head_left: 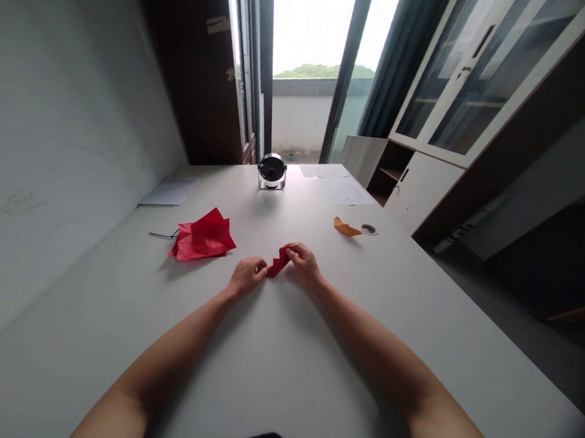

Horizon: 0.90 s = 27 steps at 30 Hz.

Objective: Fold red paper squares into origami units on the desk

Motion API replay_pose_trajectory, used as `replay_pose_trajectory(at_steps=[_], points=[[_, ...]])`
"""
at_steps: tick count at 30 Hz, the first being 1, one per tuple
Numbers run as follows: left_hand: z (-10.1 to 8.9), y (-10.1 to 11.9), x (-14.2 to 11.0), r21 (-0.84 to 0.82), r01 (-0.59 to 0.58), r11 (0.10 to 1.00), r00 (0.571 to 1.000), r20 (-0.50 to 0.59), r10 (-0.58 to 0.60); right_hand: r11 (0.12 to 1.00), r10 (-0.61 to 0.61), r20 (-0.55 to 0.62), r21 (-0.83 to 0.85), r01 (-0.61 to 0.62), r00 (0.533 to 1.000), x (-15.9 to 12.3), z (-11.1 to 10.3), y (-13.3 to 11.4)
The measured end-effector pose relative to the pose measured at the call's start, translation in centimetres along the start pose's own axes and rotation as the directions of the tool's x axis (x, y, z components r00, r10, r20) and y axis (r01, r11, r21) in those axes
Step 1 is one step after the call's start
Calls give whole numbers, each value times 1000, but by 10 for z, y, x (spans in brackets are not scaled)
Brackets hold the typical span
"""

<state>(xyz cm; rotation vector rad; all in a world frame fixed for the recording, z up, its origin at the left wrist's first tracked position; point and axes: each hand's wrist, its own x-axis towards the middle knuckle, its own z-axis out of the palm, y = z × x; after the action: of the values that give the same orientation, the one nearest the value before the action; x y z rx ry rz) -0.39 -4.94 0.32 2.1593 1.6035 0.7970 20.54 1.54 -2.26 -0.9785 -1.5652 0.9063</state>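
Note:
A small folded piece of red paper point(278, 263) is held between my two hands, just above or on the white table point(272, 364). My left hand point(248, 274) pinches its lower left end. At the upper right end, my right hand point(304, 260) grips it with thumb and fingers. The paper slants up to the right and has a stepped, pointed edge. Parts of it are covered by my fingers.
Crumpled red paper sheets point(206, 236) lie to the left, a dark cord point(162, 235) beside them. An orange folded paper boat point(346, 228) and a roll of tape point(369, 230) sit at right. A round black fan point(272, 169) stands farther back, with papers point(345, 186) nearby.

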Motion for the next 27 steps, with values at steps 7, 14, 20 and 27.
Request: replay_pose_trajectory(at_steps=[7, 14, 20, 27], points=[[0, -7, 2, -124, 80, 989, 997, -1, -80, 1000, 14, -5, 3, -14, 1000, 0, -1, -4], [5, -17, 6, -286, 111, 952, 989, -61, -133, 991, 85, -93, 111, -75, 992, 5, -2, 8], [7, -24, 10, -496, 137, 858, 964, -133, -231, 967, 164, -192, 224, -119, 968, 8, -8, 12], [4, -26, 10, -573, 166, 802, 931, -177, -320, 960, 206, -274, 245, -138, 940, 10, -15, 14]])
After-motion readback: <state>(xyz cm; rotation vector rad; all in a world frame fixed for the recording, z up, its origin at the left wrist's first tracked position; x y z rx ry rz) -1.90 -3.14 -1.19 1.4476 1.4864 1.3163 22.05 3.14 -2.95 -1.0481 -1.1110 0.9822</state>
